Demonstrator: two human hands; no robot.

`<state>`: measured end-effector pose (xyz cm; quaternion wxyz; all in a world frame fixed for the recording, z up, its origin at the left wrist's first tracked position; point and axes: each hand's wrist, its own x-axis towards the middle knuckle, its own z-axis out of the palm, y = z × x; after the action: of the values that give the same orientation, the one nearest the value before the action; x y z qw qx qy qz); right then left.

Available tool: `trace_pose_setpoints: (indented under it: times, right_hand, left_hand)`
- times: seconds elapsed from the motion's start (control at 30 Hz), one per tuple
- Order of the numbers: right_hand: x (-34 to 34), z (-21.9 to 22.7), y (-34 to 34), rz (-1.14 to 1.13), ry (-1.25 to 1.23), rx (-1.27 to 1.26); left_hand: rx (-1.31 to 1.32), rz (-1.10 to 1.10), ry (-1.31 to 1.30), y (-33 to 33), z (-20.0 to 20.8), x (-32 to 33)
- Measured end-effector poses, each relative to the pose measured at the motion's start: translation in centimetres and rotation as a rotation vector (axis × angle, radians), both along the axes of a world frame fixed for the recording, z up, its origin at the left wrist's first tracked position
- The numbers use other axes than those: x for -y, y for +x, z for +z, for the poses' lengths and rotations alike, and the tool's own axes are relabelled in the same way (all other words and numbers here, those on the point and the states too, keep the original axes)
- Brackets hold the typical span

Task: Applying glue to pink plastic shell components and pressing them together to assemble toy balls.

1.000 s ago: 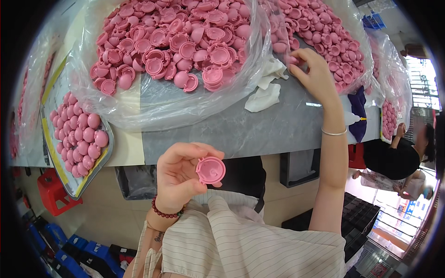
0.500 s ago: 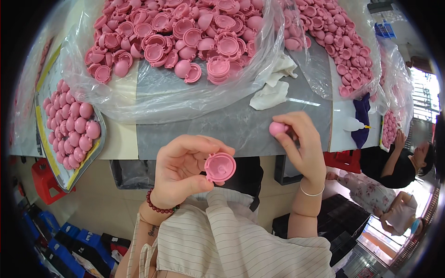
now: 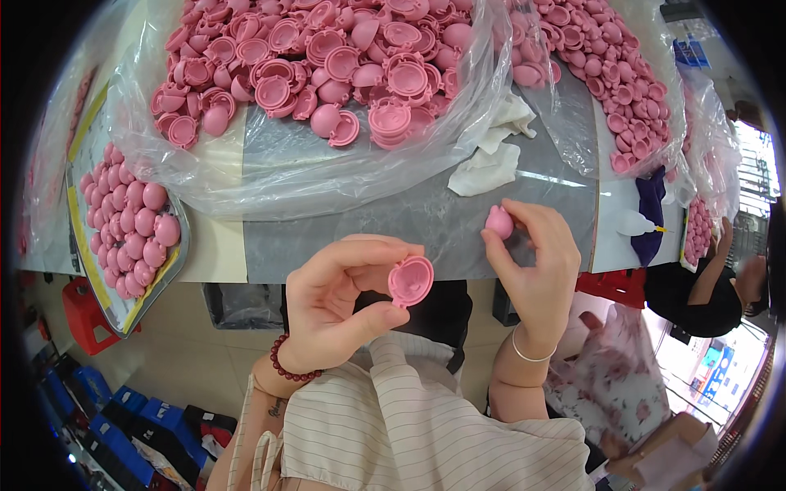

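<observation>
My left hand pinches a round pink plastic half-shell by its edge, between thumb and fingertips. Its hollow side shows, with a small tab at the rim. To the right, my right hand grips a small rounded pink piece with a narrower top, held by thumb and fingers just above the grey tabletop. The two pieces are apart. Beyond my hands, a large heap of similar pink shells lies on clear plastic sheeting.
At left, a yellow-edged tray carries closed pink balls. White crumpled cloths lie near my right hand. Farther right are another pink heap, a white squeeze bottle and a purple cloth. A co-worker's arm shows beyond.
My left hand has shifted right and turned the half-shell. In my right hand the small piece has turned, showing its narrower end. At far right, another person has moved nearer.
</observation>
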<state>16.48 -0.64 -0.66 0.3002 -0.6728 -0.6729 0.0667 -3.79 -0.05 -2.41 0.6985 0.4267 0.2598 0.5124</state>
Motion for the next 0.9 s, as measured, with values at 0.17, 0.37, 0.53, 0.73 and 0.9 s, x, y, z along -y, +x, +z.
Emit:
trace_pose_setpoints:
  times: [0.17,0.37,0.53,0.73,0.9]
  right_hand:
    - [0.3,0.2,-0.9,0.071,0.014,-0.037]
    - [1.1,0.6,-2.8,0.521,0.241,-0.471]
    - [1.1,-0.1,-2.7,0.564,0.246,-0.492]
    - [1.0,-0.5,-3.1,0.518,0.272,-0.478]
    - [0.8,-0.5,-3.2,0.557,0.274,-0.486]
  left_hand:
    - [-0.034,-0.021,0.017,-0.1,-0.1,-0.1]
    - [-0.038,-0.102,0.046,0.2,-0.3,-0.1]
    - [-0.131,-0.112,0.106,0.0,-0.2,-0.1]
    - [-0.185,-0.107,0.113,0.2,-0.4,-0.2]
    - [-0.170,-0.162,0.112,0.0,-0.7,-0.5]
